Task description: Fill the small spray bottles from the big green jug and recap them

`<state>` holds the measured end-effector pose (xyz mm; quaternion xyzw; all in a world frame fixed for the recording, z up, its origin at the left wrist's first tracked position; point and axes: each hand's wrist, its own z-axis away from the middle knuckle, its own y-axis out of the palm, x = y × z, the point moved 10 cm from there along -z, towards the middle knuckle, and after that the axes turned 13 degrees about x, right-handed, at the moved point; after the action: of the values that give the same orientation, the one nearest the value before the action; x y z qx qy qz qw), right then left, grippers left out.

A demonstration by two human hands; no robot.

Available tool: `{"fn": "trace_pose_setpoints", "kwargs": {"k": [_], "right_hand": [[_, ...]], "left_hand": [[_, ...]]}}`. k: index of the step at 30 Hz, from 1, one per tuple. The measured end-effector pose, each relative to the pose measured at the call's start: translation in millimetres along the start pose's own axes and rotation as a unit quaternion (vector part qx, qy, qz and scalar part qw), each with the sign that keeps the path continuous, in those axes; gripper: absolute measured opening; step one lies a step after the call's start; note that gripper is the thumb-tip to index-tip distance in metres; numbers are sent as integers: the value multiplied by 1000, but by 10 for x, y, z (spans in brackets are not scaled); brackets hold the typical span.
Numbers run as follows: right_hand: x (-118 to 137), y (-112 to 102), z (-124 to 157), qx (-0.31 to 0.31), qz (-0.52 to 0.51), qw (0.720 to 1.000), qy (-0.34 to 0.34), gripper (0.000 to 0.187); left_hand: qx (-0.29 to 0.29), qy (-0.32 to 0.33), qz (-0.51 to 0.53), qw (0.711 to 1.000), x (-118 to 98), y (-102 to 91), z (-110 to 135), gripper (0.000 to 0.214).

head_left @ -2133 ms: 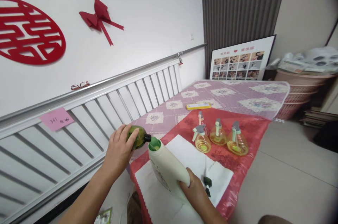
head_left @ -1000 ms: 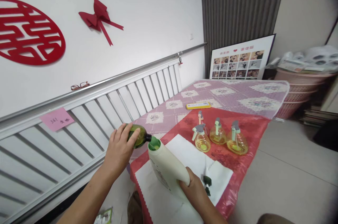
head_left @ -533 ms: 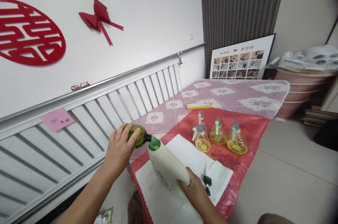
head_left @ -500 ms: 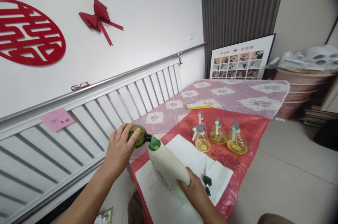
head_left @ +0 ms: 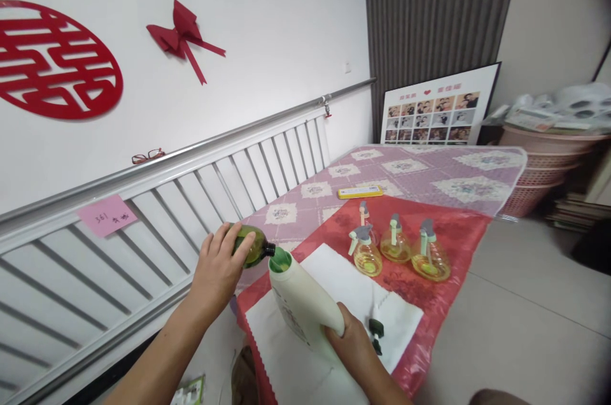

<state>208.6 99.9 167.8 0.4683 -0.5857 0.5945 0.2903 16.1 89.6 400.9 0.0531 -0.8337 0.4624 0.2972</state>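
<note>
My left hand is wrapped round a dark green bottle, tilted so that its black threaded neck points down to the right. The neck sits at the green-rimmed mouth of a large pale jug. With my right hand I grip the jug by its side handle, and it leans toward the bottle. A dark green pump head lies on the white cloth to the right. Whether liquid is flowing between bottle and jug cannot be made out.
Several clear spray bottles with yellow liquid, one of them a round bottle, stand on the red cloth. A yellow flat case lies behind them on the patterned tablecloth. A white radiator runs along the left; pink baskets stand at right.
The view has shifted very slightly. Both hands, the bottle and the jug keep the same positions relative to one another.
</note>
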Motion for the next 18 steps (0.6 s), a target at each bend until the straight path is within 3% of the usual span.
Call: {"fn": "trace_pose_setpoints", "kwargs": {"k": [18], "right_hand": [[6,-3,-10,1,-10,1000,-2,5]], "left_hand": [[-8,1,5,1000,3,-18,-3,50]]}}
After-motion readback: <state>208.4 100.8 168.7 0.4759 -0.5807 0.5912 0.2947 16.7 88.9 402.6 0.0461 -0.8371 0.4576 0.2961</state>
